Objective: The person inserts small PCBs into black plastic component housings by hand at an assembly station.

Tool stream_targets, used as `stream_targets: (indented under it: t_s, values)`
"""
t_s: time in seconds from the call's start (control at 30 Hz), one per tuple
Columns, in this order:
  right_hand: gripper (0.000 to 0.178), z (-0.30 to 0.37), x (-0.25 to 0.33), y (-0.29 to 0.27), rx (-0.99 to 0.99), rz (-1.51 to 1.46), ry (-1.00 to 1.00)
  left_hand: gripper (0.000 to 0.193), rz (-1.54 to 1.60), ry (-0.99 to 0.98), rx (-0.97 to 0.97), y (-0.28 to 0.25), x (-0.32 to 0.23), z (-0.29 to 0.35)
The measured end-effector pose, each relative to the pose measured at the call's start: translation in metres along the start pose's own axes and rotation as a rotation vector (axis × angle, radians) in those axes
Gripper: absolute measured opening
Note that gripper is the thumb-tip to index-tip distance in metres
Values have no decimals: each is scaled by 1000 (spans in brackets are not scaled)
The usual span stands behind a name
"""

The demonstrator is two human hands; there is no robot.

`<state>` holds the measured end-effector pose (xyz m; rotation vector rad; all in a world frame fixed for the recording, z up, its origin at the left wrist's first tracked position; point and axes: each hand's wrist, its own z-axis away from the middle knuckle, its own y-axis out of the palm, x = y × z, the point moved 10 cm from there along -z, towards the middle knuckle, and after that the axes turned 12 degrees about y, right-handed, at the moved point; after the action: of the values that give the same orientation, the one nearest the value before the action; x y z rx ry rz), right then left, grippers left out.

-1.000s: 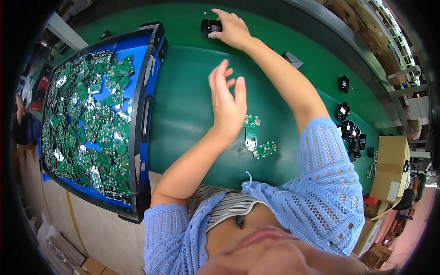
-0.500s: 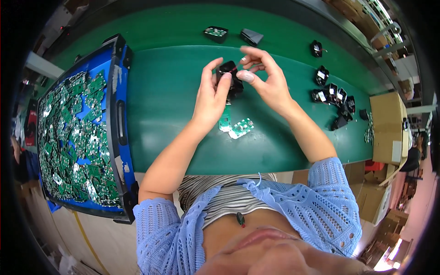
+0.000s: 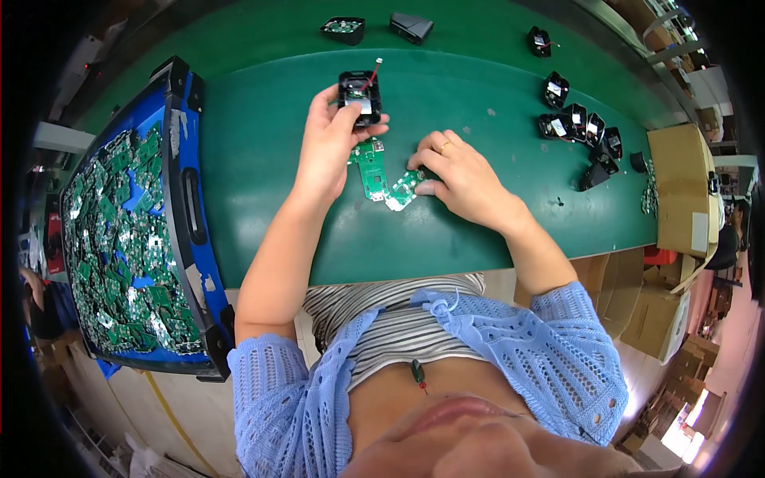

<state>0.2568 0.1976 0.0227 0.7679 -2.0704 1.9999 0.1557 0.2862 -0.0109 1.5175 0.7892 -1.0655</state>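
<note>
My left hand is wrapped round a black plastic housing, tilted so that its open inside faces up. A thin red wire with a small white connector sticks up out of it, and a silvery piece shows under my thumb. Below, on the green bench, lie a few green circuit boards, one partly behind my left hand. My right hand pinches the edge of the rightmost circuit board between thumb and fingers; that board still rests at the bench surface.
A blue crate with a black rim full of green boards stands at the left. Several black housings sit at the right. At the back are a housing holding boards and a dark grey case. A cardboard box stands far right.
My right hand has left the black housing and come down to a circuit board. My left hand has moved left with the housing, whose red wire now stands free.
</note>
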Motion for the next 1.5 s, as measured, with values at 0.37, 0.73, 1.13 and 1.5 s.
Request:
stream_targets:
  t_s: [0.37,0.73,1.13,1.5]
  values:
    - [22,1,-34,-2,9,-295,226,30,-11,68,-41,-2,-9,3]
    - [20,2,-78,-29,-259,-1306,502,28,-71,2,69,16,10,14]
    - [24,-1,-59,-16,-176,-1531,482,28,-95,23,135,30,7,21]
    - [24,-3,-59,-3,-112,-1516,542,32,-70,81,153,37,-1,26]
